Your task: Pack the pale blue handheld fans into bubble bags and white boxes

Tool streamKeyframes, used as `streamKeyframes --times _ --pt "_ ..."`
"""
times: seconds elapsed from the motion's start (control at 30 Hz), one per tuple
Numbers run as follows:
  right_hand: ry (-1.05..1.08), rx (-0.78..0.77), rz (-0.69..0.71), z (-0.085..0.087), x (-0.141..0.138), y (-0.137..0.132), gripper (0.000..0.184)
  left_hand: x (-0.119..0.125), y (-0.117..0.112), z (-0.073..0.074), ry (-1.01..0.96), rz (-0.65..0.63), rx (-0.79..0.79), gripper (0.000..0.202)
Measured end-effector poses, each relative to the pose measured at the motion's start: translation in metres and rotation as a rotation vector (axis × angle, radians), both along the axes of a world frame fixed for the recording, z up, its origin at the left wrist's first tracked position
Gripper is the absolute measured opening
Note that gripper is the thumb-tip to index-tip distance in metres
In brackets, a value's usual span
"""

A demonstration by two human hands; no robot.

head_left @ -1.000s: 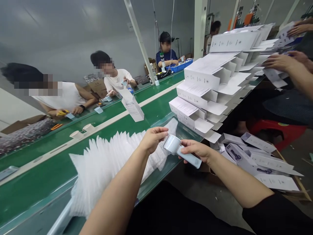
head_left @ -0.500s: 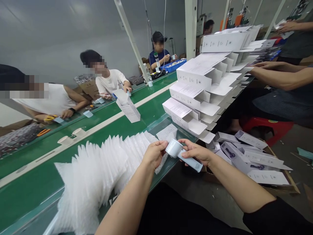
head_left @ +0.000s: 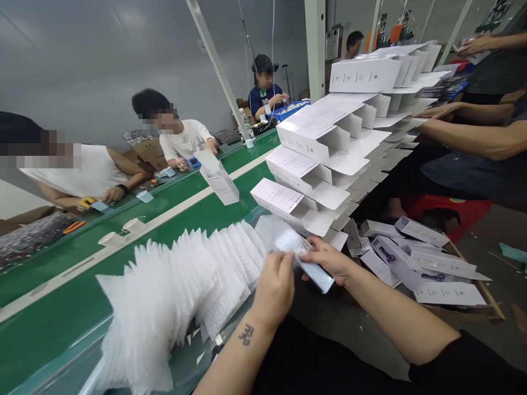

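Observation:
My right hand (head_left: pixel 327 260) grips the handle of a light blue handheld device (head_left: pixel 317 275) with a wide round head. The head lies within a clear bubble-wrap bag (head_left: pixel 265 227), and the handle sticks out toward me. My left hand (head_left: pixel 275 282) is closed in a pinch on the bag's near edge, beside the device. Just left of it, a long fanned row of bubble-wrap bags (head_left: pixel 164 296) stands on the table edge.
Open white cartons (head_left: pixel 288 192) are stacked on the right, and one more carton (head_left: pixel 220 181) stands on the green conveyor belt (head_left: pixel 177 211). Below right, a box (head_left: pixel 494 312) holds printed cartons, near a red stool (head_left: pixel 465 211). Co-workers (head_left: pixel 181 134) sit across the belt; another person's arms (head_left: pixel 473 123) reach in at right.
My left hand has gone from the device's round head to the bubble-wrap bag, which now covers that head. My right hand keeps its hold on the handle.

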State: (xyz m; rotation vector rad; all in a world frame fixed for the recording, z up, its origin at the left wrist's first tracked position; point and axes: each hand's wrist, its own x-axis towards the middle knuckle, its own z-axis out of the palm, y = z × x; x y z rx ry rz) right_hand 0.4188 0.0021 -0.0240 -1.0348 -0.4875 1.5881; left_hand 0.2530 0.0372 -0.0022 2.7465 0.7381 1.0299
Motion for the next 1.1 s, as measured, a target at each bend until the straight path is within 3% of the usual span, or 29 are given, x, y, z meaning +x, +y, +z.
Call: streamKeyframes --times 0.1,0.13,0.2,0.3,0.4,0.5,0.6,0.67,0.77,0.87,0.93,0.97,1.03,1.07,1.1 --pt "0.065 -0.034 0.048 0.001 -0.012 -0.004 0.062 0.001 -0.014 0.008 0.046 -0.170 -0.149 0.038" --pt "0.083 -0.051 0.078 0.005 -0.014 -0.006 0.054 0.002 -0.013 0.012 0.024 -0.161 -0.213 0.037" --pt "0.121 -0.096 0.152 0.021 -0.016 -0.008 0.038 0.001 -0.004 0.023 -0.100 -0.006 -0.372 0.032" --pt "0.127 -0.145 0.317 0.065 -0.011 0.001 0.029 -0.004 0.025 0.045 -0.348 0.243 -0.696 0.025" --pt "-0.028 -0.099 0.469 0.118 -0.009 0.029 0.024 -0.006 0.055 0.074 -0.631 0.316 -0.910 0.022" --pt "-0.346 -0.059 0.399 0.157 -0.020 0.063 0.017 -0.006 0.078 0.107 -0.847 0.308 -0.969 0.025" --pt "-0.772 0.027 0.290 0.178 -0.036 0.092 0.019 -0.018 0.088 0.138 -0.859 0.248 -0.966 0.027" --pt "-1.024 0.189 0.234 0.188 -0.046 0.107 0.026 -0.033 0.088 0.152 -0.862 0.216 -0.955 0.029" --pt "-1.067 0.440 0.191 0.207 -0.064 0.122 0.027 -0.053 0.080 0.160 -0.815 0.136 -0.987 0.051" --pt "-0.920 0.558 0.301 0.225 -0.080 0.118 0.025 -0.056 0.074 0.153 -0.613 0.062 -0.996 0.075" --pt "-0.902 0.609 0.295 0.226 -0.082 0.098 0.023 -0.056 0.074 0.146 -0.596 0.135 -0.955 0.063" --pt "-0.933 0.619 0.211 0.220 -0.080 0.083 0.021 -0.058 0.076 0.143 -0.638 0.195 -0.936 0.052" --pt "-1.041 0.573 -0.074 0.193 -0.068 0.047 0.026 -0.070 0.080 0.142 -0.747 0.291 -0.906 0.038" --pt "-1.100 0.472 -0.196 0.173 -0.061 0.031 0.035 -0.080 0.082 0.143 -0.785 0.306 -0.891 0.037" --pt "-1.132 0.331 -0.217 0.149 -0.056 0.017 0.045 -0.090 0.084 0.146 -0.810 0.309 -0.872 0.039"
